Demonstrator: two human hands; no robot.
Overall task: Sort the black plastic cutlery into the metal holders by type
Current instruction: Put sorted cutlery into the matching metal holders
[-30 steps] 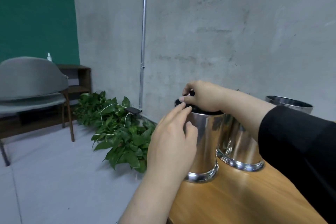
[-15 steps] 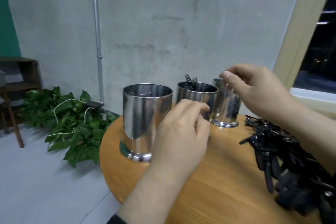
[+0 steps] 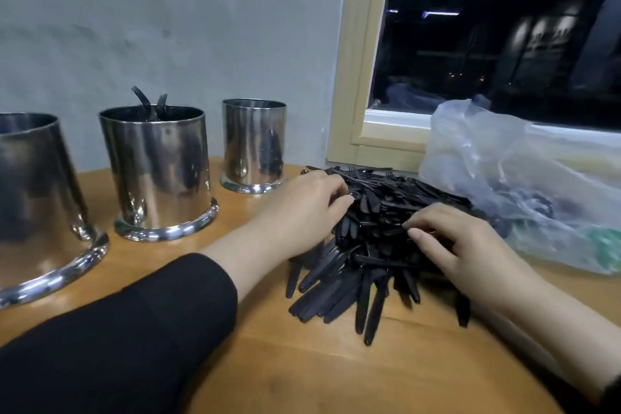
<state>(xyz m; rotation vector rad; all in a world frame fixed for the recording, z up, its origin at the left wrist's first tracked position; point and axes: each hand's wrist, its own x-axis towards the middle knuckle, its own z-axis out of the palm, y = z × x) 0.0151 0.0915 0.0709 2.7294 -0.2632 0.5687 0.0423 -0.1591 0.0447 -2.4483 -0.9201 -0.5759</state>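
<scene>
A heap of black plastic cutlery (image 3: 373,245) lies on the wooden table (image 3: 302,366), right of centre. Three metal holders stand in a row on the left: the left holder (image 3: 37,198), the middle holder (image 3: 158,171) with two forks (image 3: 149,102) sticking out, and the right holder (image 3: 254,144) at the back. My left hand (image 3: 302,212) rests on the heap's left side, fingers curled into the pieces. My right hand (image 3: 460,245) rests on the heap's right side, fingertips bent down onto the cutlery. Whether either hand pinches a piece is hidden.
A crumpled clear plastic bag (image 3: 524,185) lies right of the heap, against the window frame (image 3: 356,77). A grey concrete wall (image 3: 168,10) runs behind the holders. The dark window (image 3: 504,27) fills the upper right.
Both hands have left the holders and dropped to the right onto the cutlery heap. The view has swung right, from the holders and plant to the heap and window.
</scene>
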